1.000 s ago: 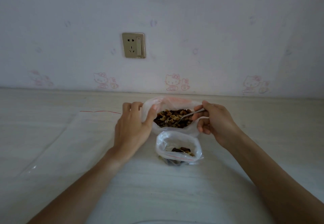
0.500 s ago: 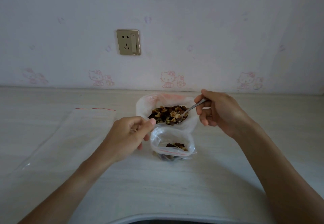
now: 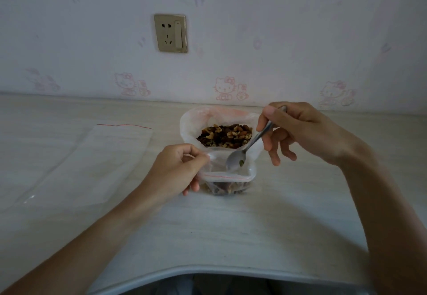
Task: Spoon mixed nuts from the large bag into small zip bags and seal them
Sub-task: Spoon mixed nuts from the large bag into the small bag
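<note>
The large clear bag (image 3: pixel 191 124) stands open at the table's middle back, with mixed nuts (image 3: pixel 225 135) showing inside. Right in front of it a small zip bag (image 3: pixel 227 180) with a red seal line holds some nuts at its bottom. My left hand (image 3: pixel 178 170) pinches the small bag's left rim and holds its mouth open. My right hand (image 3: pixel 298 130) grips a metal spoon (image 3: pixel 238 159) by the handle. The spoon's bowl tilts down inside the small bag's mouth, with one greenish piece left in it.
Empty flat zip bags (image 3: pixel 111 154) with a red seal line lie on the table (image 3: pixel 231 225) to the left. A wall socket (image 3: pixel 171 33) sits on the wall behind. The table's curved front edge runs along the bottom of the view.
My left hand left the large bag's rim and took hold of the small bag's rim. My right hand carried the spoon from the large bag over to the small bag's mouth.
</note>
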Available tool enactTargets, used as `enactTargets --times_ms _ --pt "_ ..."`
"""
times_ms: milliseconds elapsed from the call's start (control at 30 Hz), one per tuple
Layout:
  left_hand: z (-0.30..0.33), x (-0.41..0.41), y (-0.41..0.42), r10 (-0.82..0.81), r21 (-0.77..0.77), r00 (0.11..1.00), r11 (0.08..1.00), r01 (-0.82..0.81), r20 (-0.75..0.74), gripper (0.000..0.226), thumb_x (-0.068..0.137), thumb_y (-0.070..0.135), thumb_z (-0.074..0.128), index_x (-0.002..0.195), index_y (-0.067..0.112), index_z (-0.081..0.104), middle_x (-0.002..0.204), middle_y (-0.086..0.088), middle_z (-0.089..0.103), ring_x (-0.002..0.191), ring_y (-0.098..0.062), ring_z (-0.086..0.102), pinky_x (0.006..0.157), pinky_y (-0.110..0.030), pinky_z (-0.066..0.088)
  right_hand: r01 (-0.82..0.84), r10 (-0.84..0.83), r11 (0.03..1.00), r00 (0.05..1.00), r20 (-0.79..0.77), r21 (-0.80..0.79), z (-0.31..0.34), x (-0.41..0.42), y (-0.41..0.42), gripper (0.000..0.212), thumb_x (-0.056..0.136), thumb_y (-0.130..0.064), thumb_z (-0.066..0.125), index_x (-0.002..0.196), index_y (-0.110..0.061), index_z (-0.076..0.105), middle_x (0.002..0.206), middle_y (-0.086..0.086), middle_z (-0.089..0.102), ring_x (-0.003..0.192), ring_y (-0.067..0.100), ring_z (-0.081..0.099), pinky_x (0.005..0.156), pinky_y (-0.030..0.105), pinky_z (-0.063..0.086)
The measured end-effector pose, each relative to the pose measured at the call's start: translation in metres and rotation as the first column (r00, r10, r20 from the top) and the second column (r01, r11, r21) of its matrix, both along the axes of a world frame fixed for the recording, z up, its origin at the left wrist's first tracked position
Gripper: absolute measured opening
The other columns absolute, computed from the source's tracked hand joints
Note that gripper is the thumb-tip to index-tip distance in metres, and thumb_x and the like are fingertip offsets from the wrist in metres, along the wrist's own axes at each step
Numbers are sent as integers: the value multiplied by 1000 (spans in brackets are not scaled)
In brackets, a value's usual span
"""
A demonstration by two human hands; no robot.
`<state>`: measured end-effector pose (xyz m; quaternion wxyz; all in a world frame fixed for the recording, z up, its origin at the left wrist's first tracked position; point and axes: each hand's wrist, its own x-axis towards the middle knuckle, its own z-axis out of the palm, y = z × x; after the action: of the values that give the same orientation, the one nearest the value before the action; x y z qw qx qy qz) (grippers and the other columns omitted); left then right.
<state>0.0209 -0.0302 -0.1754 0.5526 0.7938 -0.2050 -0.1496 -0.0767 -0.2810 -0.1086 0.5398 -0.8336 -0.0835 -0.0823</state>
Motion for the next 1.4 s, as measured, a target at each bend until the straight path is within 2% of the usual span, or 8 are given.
enactTargets --times_ms 267,400,533,700,867,1033,1133,1400 --pt "-5 2 -3 46 -17 999 999 -45 29 16 97 28 70 89 14 72 52 0 63 40 -15 58 38 -24 42 -38 38 999 998 59 -7 -3 1 1 38 109 -30 41 96 -3 64 76 21 68 62 35 68 48 33 44" --pt "-1 3 0 38 -32 999 999 -38 17 29 95 41 71 77 19 73 54 -4 65 42 -18 61 39 -25 44 -12 -1 988 996 85 152 -6 6 -1 39 109 -35 44 92 -8 67 72 20 65 55 34 64 45 31 42" --pt "5 10 6 96 -20 991 995 -95 98 42 98 48 65 69 17 69 55 -4 65 43 -20 62 38 -25 43 164 -193 892 981 28 420 -16 17 -2 38 109 -33 45 89 -8 67 68 16 61 49 30 58 42 28 36" --pt "11 33 9 294 1 901 950 -311 319 42 92 55 69 75 18 61 57 1 64 53 -14 62 57 -30 44 427 -426 794 899 -104 432 -28 27 0 38 110 -30 44 90 -5 64 64 12 64 48 29 61 41 28 35" --pt "13 50 3 211 283 948 919 -275 238 52 89 74 58 95 23 63 69 5 77 70 -11 74 74 -33 52 463 -462 814 882 -92 351 -30 28 3 38 110 -30 45 86 -5 61 61 13 68 47 31 64 36 26 35" --pt "10 54 -11 83 176 985 978 -110 151 30 92 51 70 91 22 77 75 10 79 65 -7 75 68 -28 53 379 -382 903 924 -28 203 -31 29 6 41 108 -35 48 88 -3 63 71 18 74 52 35 70 37 27 40" --pt "2 55 -19 99 135 972 982 -130 211 19 89 43 71 89 24 76 76 11 78 70 -7 75 77 -40 59 326 -324 935 945 -35 138 -31 30 8 45 106 -42 50 95 -1 64 77 16 77 58 38 73 38 29 44" --pt "-13 57 -17 88 -106 970 992 -66 225 8 94 25 75 102 23 77 88 7 81 84 -13 77 86 -47 62 274 -225 928 952 -206 254 -44 36 13 44 111 -34 41 110 4 63 95 17 78 66 26 70 48 31 50"
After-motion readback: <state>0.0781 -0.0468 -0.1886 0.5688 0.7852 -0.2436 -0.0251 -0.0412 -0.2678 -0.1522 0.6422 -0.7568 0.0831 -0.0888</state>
